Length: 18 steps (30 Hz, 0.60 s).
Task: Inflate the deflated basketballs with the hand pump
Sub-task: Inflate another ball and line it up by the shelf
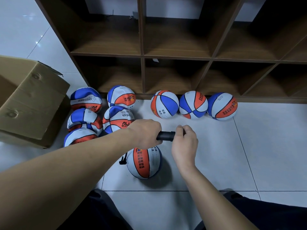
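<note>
A black hand pump [166, 136] lies level between my hands above the floor. My left hand [146, 132] grips its barrel and my right hand [185, 140] grips the handle end. Just below them a round red, white and blue basketball [144, 162] rests on the tiles, with a small black hose piece [123, 161] at its left side. Several crumpled, deflated basketballs [86, 117] are piled at the left. Three round basketballs [193, 104] stand in a row against the shelf base.
A brown wooden cubby shelf [142, 55] with bare compartments fills the back. An open cardboard box [31, 103] stands at the left beside the deflated pile. Grey floor tiles [249, 155] stretch to the right. My dark-trousered knees [265, 213] frame the bottom.
</note>
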Each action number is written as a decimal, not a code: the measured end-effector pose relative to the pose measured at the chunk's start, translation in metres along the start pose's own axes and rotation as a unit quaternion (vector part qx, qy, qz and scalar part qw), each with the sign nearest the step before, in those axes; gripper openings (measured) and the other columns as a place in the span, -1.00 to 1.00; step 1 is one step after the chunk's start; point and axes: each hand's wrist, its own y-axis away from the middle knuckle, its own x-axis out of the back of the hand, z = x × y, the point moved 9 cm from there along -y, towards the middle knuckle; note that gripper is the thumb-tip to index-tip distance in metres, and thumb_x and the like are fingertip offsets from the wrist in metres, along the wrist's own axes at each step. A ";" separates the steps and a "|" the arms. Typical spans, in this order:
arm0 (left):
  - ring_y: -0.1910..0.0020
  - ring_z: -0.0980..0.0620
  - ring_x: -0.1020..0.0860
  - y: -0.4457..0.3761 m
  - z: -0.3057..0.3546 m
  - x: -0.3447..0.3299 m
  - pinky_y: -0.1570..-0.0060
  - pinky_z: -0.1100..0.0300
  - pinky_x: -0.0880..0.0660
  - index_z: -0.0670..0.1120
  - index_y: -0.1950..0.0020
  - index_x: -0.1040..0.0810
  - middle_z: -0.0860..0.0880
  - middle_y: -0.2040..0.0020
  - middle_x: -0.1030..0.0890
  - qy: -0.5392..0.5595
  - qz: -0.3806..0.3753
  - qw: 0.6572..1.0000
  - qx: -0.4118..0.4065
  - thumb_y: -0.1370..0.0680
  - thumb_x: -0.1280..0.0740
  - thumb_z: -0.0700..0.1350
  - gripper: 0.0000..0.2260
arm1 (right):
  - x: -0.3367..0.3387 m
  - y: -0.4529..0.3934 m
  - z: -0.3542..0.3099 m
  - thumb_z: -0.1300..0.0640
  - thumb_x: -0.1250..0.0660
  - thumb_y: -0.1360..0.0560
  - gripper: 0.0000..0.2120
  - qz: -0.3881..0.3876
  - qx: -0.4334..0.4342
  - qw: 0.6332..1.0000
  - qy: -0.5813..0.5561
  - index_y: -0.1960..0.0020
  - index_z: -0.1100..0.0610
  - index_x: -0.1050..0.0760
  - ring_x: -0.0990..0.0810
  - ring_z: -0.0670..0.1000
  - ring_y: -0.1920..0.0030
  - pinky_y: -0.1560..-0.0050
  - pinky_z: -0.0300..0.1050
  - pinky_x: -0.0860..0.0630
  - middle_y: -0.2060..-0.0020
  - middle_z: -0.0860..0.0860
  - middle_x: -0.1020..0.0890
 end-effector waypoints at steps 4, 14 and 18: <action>0.31 0.03 -0.53 0.001 0.001 0.001 0.27 0.11 -0.47 0.02 0.06 -0.59 0.04 0.28 -0.54 0.006 0.003 1.000 -0.007 -0.61 -0.34 0.15 -0.78 | 0.001 0.000 -0.002 0.10 -0.21 -0.70 -0.65 0.007 0.005 1.000 0.000 0.25 0.13 -0.33 -0.39 0.07 0.29 0.26 0.02 -0.36 0.39 0.01 -0.44; 0.28 -0.05 -0.59 -0.002 -0.008 -0.004 0.24 0.05 -0.57 0.03 0.11 -0.58 0.01 0.28 -0.58 0.043 -0.039 0.998 -0.011 -0.57 -0.39 0.18 -0.76 | 0.000 -0.019 0.007 0.05 -0.25 -0.67 -0.66 -0.048 0.005 0.999 0.022 0.25 0.15 -0.40 -0.44 0.07 0.30 0.27 -0.01 -0.40 0.39 0.00 -0.49; 0.21 -0.09 -0.63 -0.001 -0.039 -0.010 0.16 0.00 -0.61 0.02 0.14 -0.57 -0.04 0.22 -0.64 0.053 -0.090 0.994 0.021 -0.56 -0.44 0.20 -0.72 | 0.028 -0.041 0.024 0.11 -0.29 -0.63 -0.65 -0.014 -0.028 0.999 0.008 0.29 0.20 -0.32 -0.30 0.07 0.34 0.28 0.00 -0.31 0.44 0.00 -0.36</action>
